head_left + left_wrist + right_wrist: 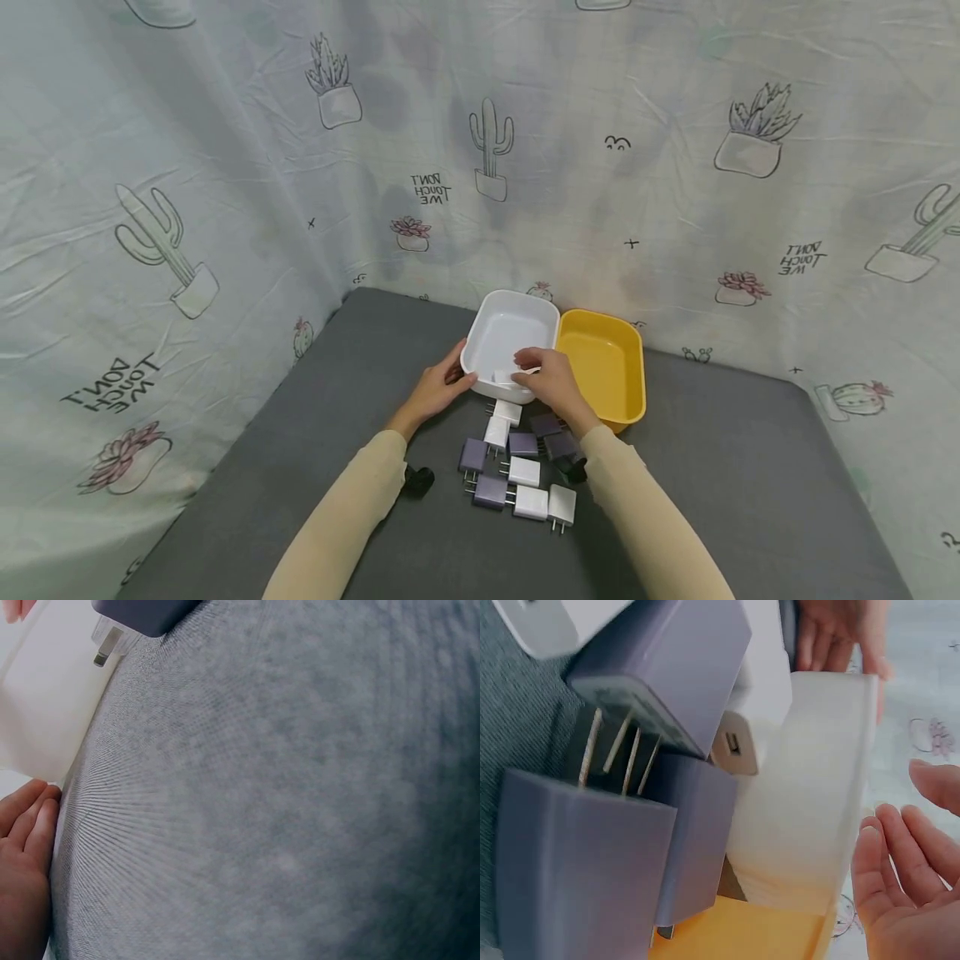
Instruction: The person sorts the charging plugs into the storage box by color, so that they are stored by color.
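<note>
My left hand rests at the near left corner of a white tray, its fingers lying straight along the outer wall. Over the tray's near side is my right hand. In the right wrist view its thumb stands apart from its fingers, with nothing visible between them. Just by those fingertips, a white charger lies inside the tray. Several white plug chargers and several purple plug chargers lie on the dark grey table in front, some partly hidden by my right arm.
Against the white tray's right side stands a yellow tray. Behind both hangs a pale curtain printed with cacti, along the table's far edge. A black wrist strap piece shows beside my left forearm. The dark grey table extends to the right.
</note>
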Action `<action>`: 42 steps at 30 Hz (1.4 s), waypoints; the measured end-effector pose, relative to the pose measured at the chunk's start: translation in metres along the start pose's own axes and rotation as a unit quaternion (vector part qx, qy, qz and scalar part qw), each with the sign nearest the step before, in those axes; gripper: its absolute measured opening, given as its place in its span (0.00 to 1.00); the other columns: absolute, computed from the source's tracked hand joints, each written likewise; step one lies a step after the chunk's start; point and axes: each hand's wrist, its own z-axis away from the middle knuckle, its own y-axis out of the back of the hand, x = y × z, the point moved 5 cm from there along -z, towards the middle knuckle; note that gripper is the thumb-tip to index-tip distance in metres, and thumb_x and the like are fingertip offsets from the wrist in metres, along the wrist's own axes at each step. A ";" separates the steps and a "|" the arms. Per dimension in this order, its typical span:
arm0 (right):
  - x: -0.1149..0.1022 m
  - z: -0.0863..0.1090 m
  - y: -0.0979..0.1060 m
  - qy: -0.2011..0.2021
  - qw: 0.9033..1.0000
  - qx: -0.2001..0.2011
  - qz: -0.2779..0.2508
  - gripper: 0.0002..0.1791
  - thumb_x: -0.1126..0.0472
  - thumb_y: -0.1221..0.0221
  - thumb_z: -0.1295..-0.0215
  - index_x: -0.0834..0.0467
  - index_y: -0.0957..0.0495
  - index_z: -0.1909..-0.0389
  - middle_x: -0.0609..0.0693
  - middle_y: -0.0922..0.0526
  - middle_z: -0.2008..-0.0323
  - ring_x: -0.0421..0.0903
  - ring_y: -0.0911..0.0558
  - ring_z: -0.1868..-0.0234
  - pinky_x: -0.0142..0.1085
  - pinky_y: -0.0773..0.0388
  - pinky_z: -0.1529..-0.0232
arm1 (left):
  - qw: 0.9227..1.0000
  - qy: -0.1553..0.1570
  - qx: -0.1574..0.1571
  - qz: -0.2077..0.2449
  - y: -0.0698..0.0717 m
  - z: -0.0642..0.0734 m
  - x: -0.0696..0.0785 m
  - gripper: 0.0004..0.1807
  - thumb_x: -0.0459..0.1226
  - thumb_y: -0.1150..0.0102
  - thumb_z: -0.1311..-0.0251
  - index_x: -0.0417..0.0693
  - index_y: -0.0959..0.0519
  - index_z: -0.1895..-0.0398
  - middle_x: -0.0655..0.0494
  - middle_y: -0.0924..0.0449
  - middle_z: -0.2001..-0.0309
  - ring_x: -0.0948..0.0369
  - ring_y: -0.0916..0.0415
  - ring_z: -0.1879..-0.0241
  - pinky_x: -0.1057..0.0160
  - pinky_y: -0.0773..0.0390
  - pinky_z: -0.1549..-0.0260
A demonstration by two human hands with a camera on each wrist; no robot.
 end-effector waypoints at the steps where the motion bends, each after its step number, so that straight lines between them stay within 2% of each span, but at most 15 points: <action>1: 0.000 0.003 0.001 -0.003 1.000 0.001 -0.017 0.18 0.62 0.32 0.42 0.62 0.18 0.51 0.56 0.14 0.55 0.51 0.17 0.54 0.45 0.18 0.47 | 1.000 0.001 0.000 0.000 0.000 0.000 0.000 0.42 0.45 0.39 0.35 0.54 0.49 0.22 0.47 0.35 0.29 0.52 0.30 0.34 0.54 0.28 0.35; 9: 0.002 0.022 0.010 -0.008 0.997 0.020 -0.070 0.17 0.63 0.32 0.42 0.60 0.18 0.51 0.54 0.14 0.56 0.50 0.17 0.54 0.44 0.18 0.48 | 1.000 0.005 0.005 -0.005 0.000 0.001 0.000 0.43 0.46 0.39 0.36 0.56 0.49 0.22 0.49 0.36 0.29 0.53 0.30 0.34 0.54 0.28 0.35; 16: 0.005 0.039 0.013 0.008 0.997 0.003 -0.078 0.16 0.65 0.33 0.43 0.61 0.18 0.52 0.57 0.14 0.56 0.49 0.17 0.56 0.42 0.16 0.51 | 1.000 0.007 0.002 -0.009 0.000 0.002 0.002 0.43 0.46 0.39 0.35 0.52 0.49 0.22 0.48 0.36 0.28 0.53 0.31 0.33 0.55 0.28 0.35; 20: 0.007 0.045 0.015 0.006 0.996 0.000 -0.085 0.17 0.67 0.33 0.43 0.62 0.18 0.52 0.56 0.14 0.56 0.49 0.18 0.58 0.43 0.16 0.51 | 1.000 0.009 0.002 -0.007 0.001 0.002 0.003 0.43 0.46 0.39 0.35 0.53 0.49 0.22 0.48 0.37 0.28 0.52 0.31 0.33 0.54 0.29 0.34; 32: 0.018 0.064 0.027 0.011 0.997 -0.014 -0.081 0.19 0.66 0.32 0.43 0.61 0.19 0.49 0.57 0.15 0.54 0.55 0.17 0.52 0.47 0.17 0.48 | 1.000 0.006 0.005 0.001 0.000 0.000 0.000 0.43 0.46 0.39 0.35 0.53 0.49 0.22 0.46 0.36 0.29 0.52 0.30 0.33 0.53 0.28 0.35; 37: 0.025 0.072 0.034 0.008 0.997 -0.004 -0.072 0.18 0.67 0.32 0.44 0.61 0.18 0.51 0.57 0.14 0.55 0.55 0.16 0.54 0.47 0.17 0.49 | 1.000 0.013 0.001 0.002 -0.001 0.000 -0.001 0.42 0.46 0.39 0.35 0.54 0.49 0.22 0.47 0.37 0.28 0.53 0.31 0.33 0.55 0.29 0.34; 42: 0.029 0.077 0.035 0.024 0.998 -0.014 -0.052 0.18 0.67 0.31 0.45 0.62 0.18 0.52 0.58 0.14 0.56 0.55 0.16 0.56 0.50 0.17 0.50 | 1.000 0.011 0.004 0.000 -0.001 -0.001 -0.002 0.42 0.45 0.40 0.35 0.53 0.49 0.22 0.46 0.37 0.28 0.52 0.31 0.33 0.54 0.29 0.34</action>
